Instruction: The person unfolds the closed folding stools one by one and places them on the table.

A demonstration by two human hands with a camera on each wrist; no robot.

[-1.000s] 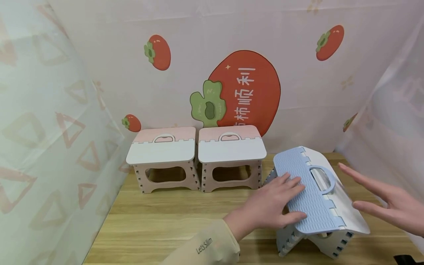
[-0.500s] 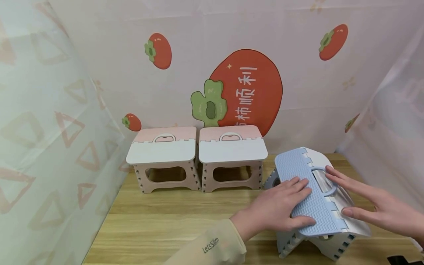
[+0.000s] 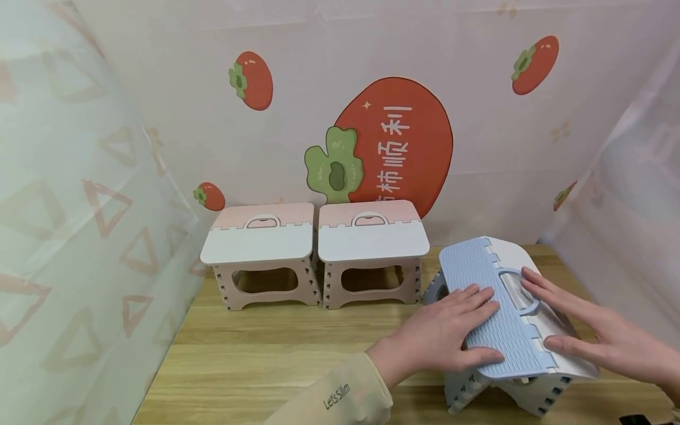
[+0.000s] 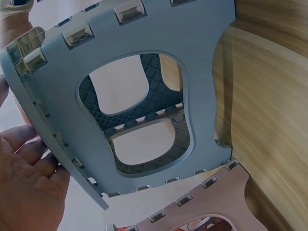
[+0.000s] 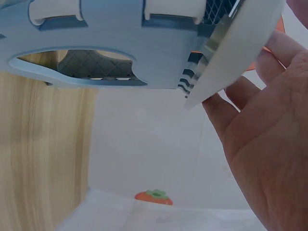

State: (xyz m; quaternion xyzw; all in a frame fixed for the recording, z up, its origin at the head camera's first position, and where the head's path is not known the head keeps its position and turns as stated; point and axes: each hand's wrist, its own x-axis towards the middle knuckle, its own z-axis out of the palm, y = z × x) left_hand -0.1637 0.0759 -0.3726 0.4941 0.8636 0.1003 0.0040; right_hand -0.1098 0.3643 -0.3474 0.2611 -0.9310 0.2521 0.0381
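A blue and white folding step stool (image 3: 510, 319) stands at the right of the table, its two top panels sloping down from a raised middle seam. My left hand (image 3: 443, 330) lies flat on the blue ribbed panel, fingers spread. On the white panel rests my right hand (image 3: 600, 330), its fingers extended beside the blue carry handle (image 3: 531, 301). From below, the left wrist view shows the stool's blue leg frame (image 4: 202, 96) with a large cutout. In the right wrist view, the fingers (image 5: 240, 91) of the right hand lie along the white panel's edge.
Two pink and white folding stools (image 3: 260, 242) stand unfolded side by side at the back of the wooden table (image 3: 255, 348). A printed cloth backdrop (image 3: 159, 71) closes in the back and sides. A black object (image 3: 634, 419) shows at the lower right edge.
My right hand has moved left from beside the stool onto its white panel. My left hand has shifted slightly right along the blue panel. The pink stools have not moved.
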